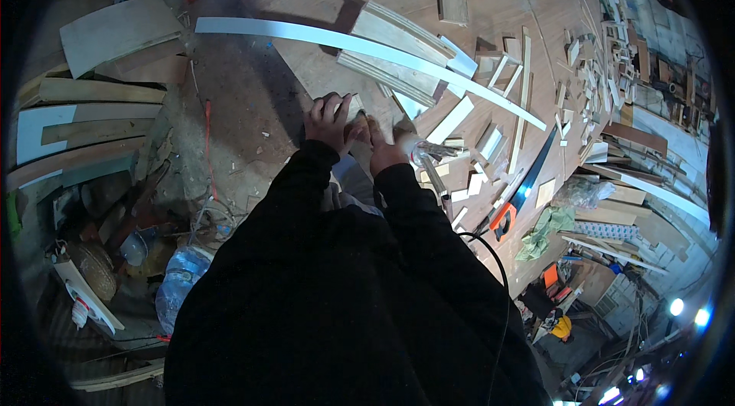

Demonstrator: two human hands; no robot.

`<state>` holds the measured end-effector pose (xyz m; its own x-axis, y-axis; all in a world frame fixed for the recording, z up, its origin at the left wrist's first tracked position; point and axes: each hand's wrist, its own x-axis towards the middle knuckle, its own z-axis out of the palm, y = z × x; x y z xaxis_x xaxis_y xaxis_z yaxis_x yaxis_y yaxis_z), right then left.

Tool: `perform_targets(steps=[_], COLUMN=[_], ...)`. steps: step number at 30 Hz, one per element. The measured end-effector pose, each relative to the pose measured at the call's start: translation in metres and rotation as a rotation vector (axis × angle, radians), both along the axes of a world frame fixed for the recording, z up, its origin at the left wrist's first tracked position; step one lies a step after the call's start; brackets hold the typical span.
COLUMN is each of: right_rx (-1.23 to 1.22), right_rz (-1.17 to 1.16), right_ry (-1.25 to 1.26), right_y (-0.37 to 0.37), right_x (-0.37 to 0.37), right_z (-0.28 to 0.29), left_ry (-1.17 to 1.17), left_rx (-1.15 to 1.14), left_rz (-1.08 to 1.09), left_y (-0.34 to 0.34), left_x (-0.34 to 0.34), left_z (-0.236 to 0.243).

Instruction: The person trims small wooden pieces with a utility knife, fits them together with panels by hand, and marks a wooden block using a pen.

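Note:
My left hand [325, 121] has its fingers curled over a small pale wooden piece [354, 106] at the near edge of the plywood table [505, 0]. My right hand [387, 147] is beside it, forefinger stretched to the piece and other fingers bent; what lies under them is hidden. Just right of that hand is a metallic tool [432, 152], partly blurred. A long white strip [306, 32] lies across a stack of boards [383, 77] beyond my hands.
Wood offcuts [452, 121] cover much of the table's right, with an orange-handled saw [505, 218] and black cable [490, 245]. Board stacks [99, 88] stand left, above a water bottle [180, 283]. Green cloth [543, 234] and a plastic bag [582, 193] lie right.

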<state>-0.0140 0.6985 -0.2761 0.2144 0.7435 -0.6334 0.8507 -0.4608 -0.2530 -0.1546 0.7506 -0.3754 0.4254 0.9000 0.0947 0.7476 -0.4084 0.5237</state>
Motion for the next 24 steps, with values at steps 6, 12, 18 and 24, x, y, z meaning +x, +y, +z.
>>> perform_targets(steps=[6,12,18,24], right_rx=[-0.033,-0.052,0.306,0.319], right_rz=[0.047,-0.009,-0.073,0.073], right_ry=[0.038,-0.036,0.065,0.104], right_y=[-0.023,-0.030,-0.016,0.001], right_x=[0.011,0.003,0.000,0.018], right_z=[-0.010,-0.001,0.002,-0.025], left_ry=[0.005,0.049,0.003,-0.046], left_rx=[-0.004,-0.046,0.036,0.064], left_rz=[-0.027,-0.029,-0.010,0.021], left_y=[-0.001,0.004,0.005,0.003], left_x=[-0.002,-0.003,-0.004,0.003], left_z=[0.007,0.020,0.007,0.001])
